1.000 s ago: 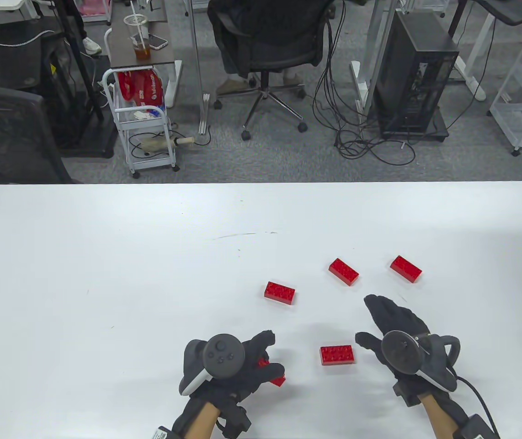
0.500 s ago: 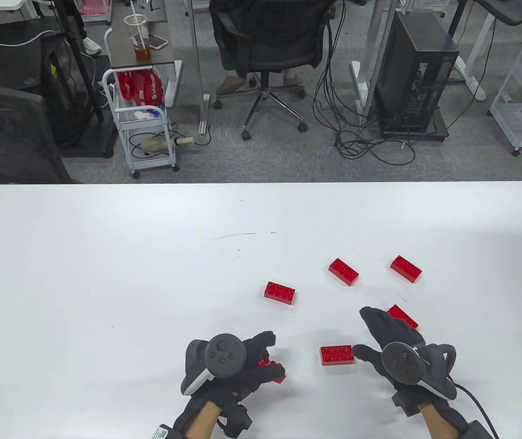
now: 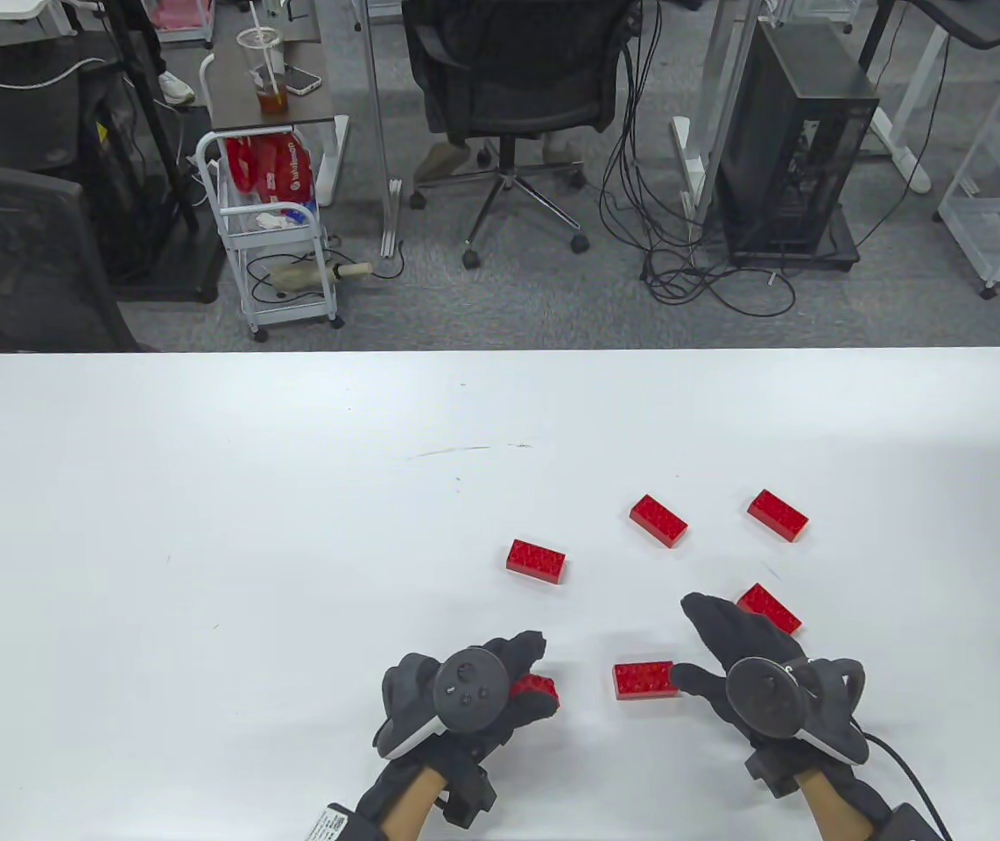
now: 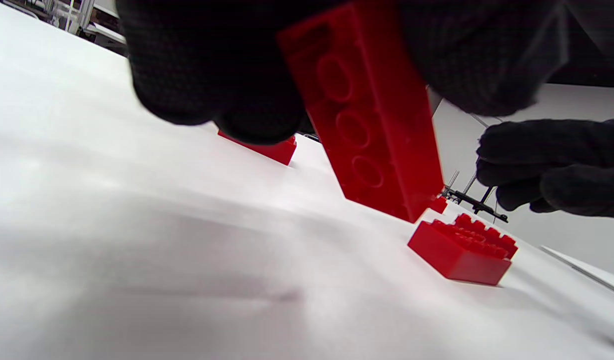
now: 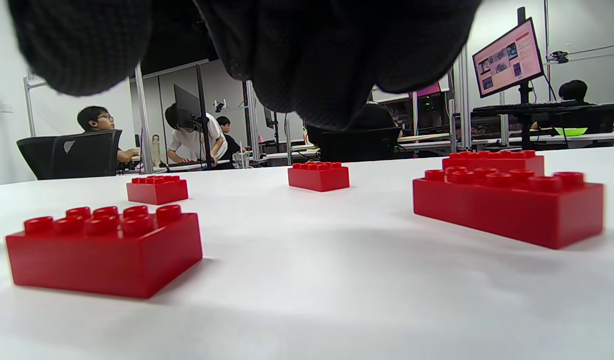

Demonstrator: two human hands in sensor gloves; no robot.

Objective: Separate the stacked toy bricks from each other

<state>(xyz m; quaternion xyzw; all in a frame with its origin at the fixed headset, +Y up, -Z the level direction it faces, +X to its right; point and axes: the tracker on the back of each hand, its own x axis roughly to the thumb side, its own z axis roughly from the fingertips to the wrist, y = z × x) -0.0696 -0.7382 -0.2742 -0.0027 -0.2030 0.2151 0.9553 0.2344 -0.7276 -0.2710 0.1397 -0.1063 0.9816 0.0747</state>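
Note:
My left hand [image 3: 538, 681] grips a red brick [image 3: 536, 688] just above the table's near edge. In the left wrist view the held brick [image 4: 371, 115] is tilted with its hollow underside showing, and I cannot tell if another brick is stuck to it. My right hand [image 3: 684, 639] is open and empty. Its thumb lies beside a loose red brick [image 3: 644, 679], which also shows in the left wrist view [image 4: 464, 250]. Another loose brick [image 3: 770, 607] lies by the right hand's fingers.
Three more single red bricks lie further back on the white table [image 3: 202, 526]: one at centre [image 3: 536, 561], one behind it to the right [image 3: 658, 520], and one far right [image 3: 778, 514]. The right wrist view shows these bricks low on the table, the nearest [image 5: 104, 250] at left.
My right hand drew back toward me and uncovered a brick it had been over. My left hand shifted right and turned with its brick.

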